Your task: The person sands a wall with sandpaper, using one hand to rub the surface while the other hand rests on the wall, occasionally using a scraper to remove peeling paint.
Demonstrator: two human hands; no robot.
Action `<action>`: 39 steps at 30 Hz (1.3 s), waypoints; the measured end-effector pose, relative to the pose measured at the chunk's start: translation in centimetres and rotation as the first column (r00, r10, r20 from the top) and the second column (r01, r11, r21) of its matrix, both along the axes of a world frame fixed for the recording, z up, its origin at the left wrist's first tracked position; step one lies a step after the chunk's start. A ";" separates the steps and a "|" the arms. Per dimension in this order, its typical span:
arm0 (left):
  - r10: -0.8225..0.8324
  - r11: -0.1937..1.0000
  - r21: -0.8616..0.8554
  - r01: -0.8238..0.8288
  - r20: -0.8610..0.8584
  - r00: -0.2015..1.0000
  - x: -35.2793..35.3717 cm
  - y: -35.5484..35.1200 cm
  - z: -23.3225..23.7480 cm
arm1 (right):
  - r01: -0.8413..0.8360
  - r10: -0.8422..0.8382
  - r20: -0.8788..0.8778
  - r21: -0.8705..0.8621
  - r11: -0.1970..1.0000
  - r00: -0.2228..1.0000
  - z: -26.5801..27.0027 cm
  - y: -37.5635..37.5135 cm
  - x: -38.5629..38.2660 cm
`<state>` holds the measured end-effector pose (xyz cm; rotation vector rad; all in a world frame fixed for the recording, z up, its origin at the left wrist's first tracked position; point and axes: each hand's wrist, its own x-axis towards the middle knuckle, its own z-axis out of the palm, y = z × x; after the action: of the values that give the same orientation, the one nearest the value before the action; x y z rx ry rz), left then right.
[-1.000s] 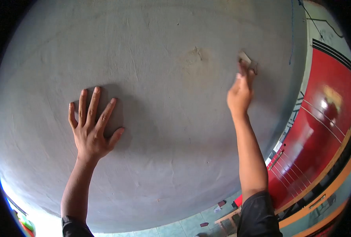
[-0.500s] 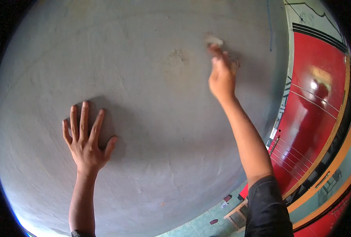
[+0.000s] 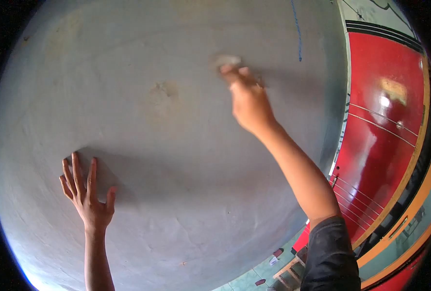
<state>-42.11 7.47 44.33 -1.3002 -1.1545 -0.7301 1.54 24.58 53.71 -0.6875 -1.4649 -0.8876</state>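
Note:
A broad grey wall point(image 3: 191, 160) fills most of the view, with a brownish stained patch point(image 3: 164, 92) left of centre. Low on the left, my left hand point(image 3: 91, 203) lies against this wall, fingers spread, holding nothing. My right hand point(image 3: 252, 104) is higher up, right of the stain, its fingers closed around a small pale object point(image 3: 229, 60) at the wall surface. Motion blur smears that object and my fingertips, so I cannot make out its kind. A small dark mark on the wall shows just beside my right knuckles.
A blue string or line point(image 3: 297, 31) runs down the upper right of the wall. Farther right are a glossy red panel point(image 3: 383, 131) and an orange frame point(image 3: 395, 230). Below, a wooden stool or ladder point(image 3: 288, 272) stands on pale green floor tiles point(image 3: 244, 281).
The whole view has shifted, so the stain, blue line and my left hand appear farther left. My right forearm now leans more to the left, with the pale object still in the hand.

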 end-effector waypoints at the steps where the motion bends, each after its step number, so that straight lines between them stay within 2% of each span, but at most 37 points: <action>1: 0.005 1.000 -0.013 -0.004 0.029 1.000 1.4 -0.1 -0.1 | -0.056 0.053 0.065 0.051 0.997 0.996 -0.1 0.1 0.6; 2: 0.010 0.999 -0.031 -0.008 0.054 0.998 2.9 -0.2 -0.1 | -0.112 0.099 0.135 0.094 0.989 0.986 -0.1 0.2 1.2; 3: 0.023 0.999 -0.041 -0.020 0.053 0.998 4.7 -0.6 0.4 | -0.048 0.045 -0.040 -0.080 0.996 0.998 0.0 1.1 5.0; 6: 0.055 0.998 -0.038 -0.052 0.088 0.995 10.5 -1.4 1.6 | 0.007 -0.068 -0.428 -0.142 0.990 0.901 1.8 2.7 13.5; 8: 0.066 0.998 -0.029 -0.064 0.079 0.995 14.4 -1.2 2.9 | 0.084 -0.079 -0.301 0.002 0.996 0.950 1.2 4.5 15.3; 9: 0.091 0.995 -0.040 -0.088 0.078 0.993 16.3 -1.0 3.5 | -0.118 0.137 -0.199 0.101 0.988 0.970 0.9 3.4 14.4; 10: 0.107 0.993 -0.046 -0.104 0.067 0.992 18.5 -2.2 4.6 | -0.167 0.143 0.110 0.254 0.953 0.984 1.8 2.3 15.4; 12: 0.124 0.990 -0.070 -0.120 0.061 0.990 21.9 -2.7 5.1 | -0.171 0.142 0.124 0.265 0.949 0.982 1.1 4.0 19.7; 13: 0.136 0.988 -0.082 -0.132 0.047 0.990 23.2 -2.2 5.0 | -0.172 0.187 -0.117 0.129 0.977 0.975 0.1 5.9 22.7; 14: 0.151 0.985 -0.088 -0.147 0.037 0.988 24.5 -2.1 5.1 | -0.206 0.192 -0.350 -0.003 0.979 0.917 -0.5 7.4 26.1; 15: 0.163 0.983 -0.094 -0.160 0.024 0.986 25.8 -1.9 5.4 | -0.069 0.088 -0.414 0.060 0.996 0.906 0.1 7.8 29.1; 16: 0.174 0.980 -0.098 -0.171 0.025 0.984 27.2 -1.5 5.6 | -0.165 0.115 -0.567 -0.037 0.986 0.816 -0.2 8.4 31.0; 18: 0.187 0.978 -0.097 -0.183 0.042 0.981 29.7 -0.8 5.9 | 0.014 -0.052 -0.390 -0.099 0.995 0.919 -1.6 8.9 31.6; 19: 0.194 0.978 -0.092 -0.189 0.048 0.980 31.1 -0.3 6.0 | -0.027 0.038 -0.220 0.054 0.998 0.975 -2.1 8.4 31.4; 20: 0.199 0.977 -0.092 -0.194 0.051 0.979 31.9 0.3 6.0 | -0.090 0.094 -0.052 0.087 0.992 0.994 -2.4 8.3 32.1; 22: 0.207 0.975 -0.096 -0.202 0.049 0.977 34.2 1.1 6.0 | -0.234 0.192 0.279 0.127 0.964 0.941 -2.6 8.3 34.4; 23: 0.209 0.973 -0.108 -0.204 0.044 0.977 35.1 1.2 6.0 | -0.154 0.112 0.213 0.190 0.970 0.971 -2.5 10.6 37.6; 24: 0.205 0.973 -0.116 -0.198 0.053 0.977 33.4 0.7 5.3 | -0.128 0.134 -0.059 0.083 0.988 0.989 -2.9 12.3 38.2; 26: 0.196 0.973 -0.129 -0.189 0.040 0.980 34.7 0.5 5.1 | -0.172 0.100 -0.545 -0.082 0.982 0.832 -2.7 13.3 42.0; 28: 0.191 0.972 -0.144 -0.183 0.043 0.981 35.2 0.2 5.1 | -0.141 -0.044 -0.647 -0.231 0.963 0.761 -3.4 13.5 41.8; 29: 0.194 0.971 -0.150 -0.184 0.051 0.980 36.2 0.2 5.0 | -0.139 0.065 -0.555 -0.092 0.986 0.829 -4.5 13.5 40.6; 30: 0.194 0.971 -0.156 -0.183 0.056 0.979 37.8 0.4 5.1 | -0.146 0.152 -0.443 0.047 0.988 0.884 -5.7 12.4 39.3; 31: 0.172 0.976 -0.159 -0.151 0.127 0.977 32.7 1.4 0.8 | -0.186 0.187 -0.176 0.022 0.982 0.966 -8.1 10.0 33.4; 32: 0.166 0.978 -0.154 -0.142 0.157 0.973 32.8 1.9 -0.7 | -0.248 0.249 0.060 -0.027 0.969 0.967 -9.8 8.9 32.4; 35: 0.148 0.980 -0.159 -0.117 0.202 0.968 34.8 2.8 -4.5 | -0.131 0.099 -0.283 -0.096 0.987 0.954 -16.6 10.7 35.5; 36: 0.174 0.973 -0.191 -0.128 0.246 0.954 36.1 2.5 -5.5 | -0.031 -0.042 -0.446 -0.156 0.987 0.894 -18.8 11.3 36.7; 37: 0.196 0.968 -0.207 -0.141 0.274 0.942 36.2 2.5 -6.5 | -0.222 -0.058 -0.667 -0.327 0.918 0.743 -20.5 10.9 35.8; 39: 0.224 0.961 -0.232 -0.151 0.329 0.917 35.5 2.3 -8.0 | -0.317 -0.080 -0.720 -0.399 0.860 0.689 -23.9 8.1 32.7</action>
<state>-6.66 9.77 36.31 -1.2307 -1.6596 -0.7352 34.26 32.66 29.83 -1.1525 -0.9741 -0.0458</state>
